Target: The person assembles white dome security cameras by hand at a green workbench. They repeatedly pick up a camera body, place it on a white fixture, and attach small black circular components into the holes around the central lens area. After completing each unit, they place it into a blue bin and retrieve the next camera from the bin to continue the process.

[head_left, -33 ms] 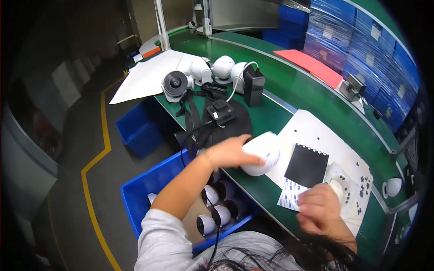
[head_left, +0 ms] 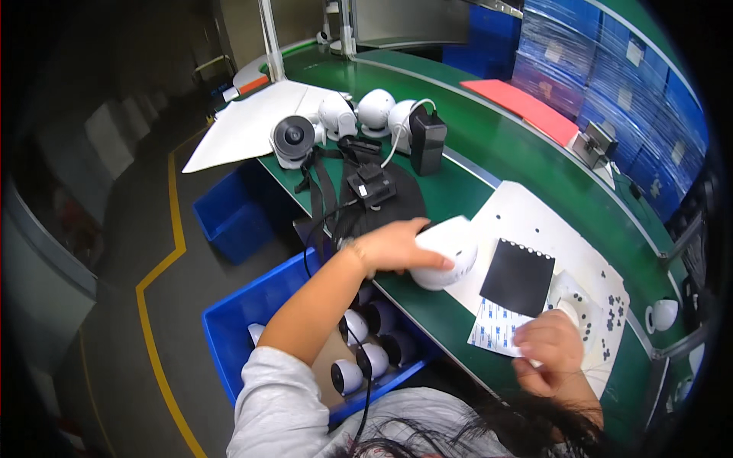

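Observation:
My left hand (head_left: 393, 248) grips a white rounded camera body (head_left: 449, 248) above the near edge of the green bench, thumb across its side. My right hand (head_left: 548, 347) is closed, its fingers curled together. Whatever they may hold is too small to make out. Beside its fingers lies a white sheet with blue print (head_left: 495, 328), partly under a black sheet (head_left: 519, 277) with a scalloped edge. A clear plastic tray (head_left: 574, 294) holding small black dots sits behind my right hand, which hides part of it. Many more black dots (head_left: 613, 309) lie on the white paper (head_left: 504, 206).
Below my left arm, a blue bin (head_left: 229, 309) holds several white camera bodies (head_left: 372, 360). More white cameras (head_left: 376, 108) stand at the bench's far left, near a black power box (head_left: 429, 145) and black straps (head_left: 324, 187). Another blue bin (head_left: 229, 217) stands left; a red board (head_left: 519, 107) lies beyond.
My left hand has moved slightly right and up with the camera body, which is turned a little. My right hand has shifted slightly right.

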`<state>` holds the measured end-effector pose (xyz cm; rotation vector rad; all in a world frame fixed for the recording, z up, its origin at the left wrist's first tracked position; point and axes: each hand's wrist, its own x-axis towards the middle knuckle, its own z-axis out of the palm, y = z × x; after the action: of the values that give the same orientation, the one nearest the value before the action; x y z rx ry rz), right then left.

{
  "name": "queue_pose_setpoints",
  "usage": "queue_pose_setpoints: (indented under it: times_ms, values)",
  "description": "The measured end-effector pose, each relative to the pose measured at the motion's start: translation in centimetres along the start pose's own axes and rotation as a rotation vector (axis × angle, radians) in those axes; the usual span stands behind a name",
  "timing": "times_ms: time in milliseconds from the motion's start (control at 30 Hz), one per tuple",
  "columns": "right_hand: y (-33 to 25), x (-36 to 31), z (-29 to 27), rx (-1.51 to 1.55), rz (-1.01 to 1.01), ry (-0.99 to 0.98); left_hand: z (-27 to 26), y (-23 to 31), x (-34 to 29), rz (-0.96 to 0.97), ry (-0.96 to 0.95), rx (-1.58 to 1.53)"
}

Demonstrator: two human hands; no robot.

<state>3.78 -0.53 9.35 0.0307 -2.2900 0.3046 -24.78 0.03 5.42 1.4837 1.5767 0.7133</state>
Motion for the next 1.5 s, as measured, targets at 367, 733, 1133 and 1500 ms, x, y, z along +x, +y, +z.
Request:
queue_pose_setpoints:
  times_ms: [367, 733, 1133, 1500]
  values:
    - [-1.6, -14.1, -7.9, -0.197, 0.478, 0.475, 8.2, -25.8, -11.1, 0.075, 1.559, -1.066]
    - [-1.2, -12.3, -7.9, -0.207, 0.505, 0.319, 25.9, -40.2, -13.8, -0.857, 0.491, -0.632]
    - [-0.3, -8.3, -4.9, 0.099, 0.429, 0.161, 8.8, -23.6, -25.4, 0.258, 0.669, -1.253]
    - [0.5, -10.2, -3.4, 0.968, 0.828, 0.272, 15.9, 5.0, -2.5, 0.677, -0.408, -0.888]
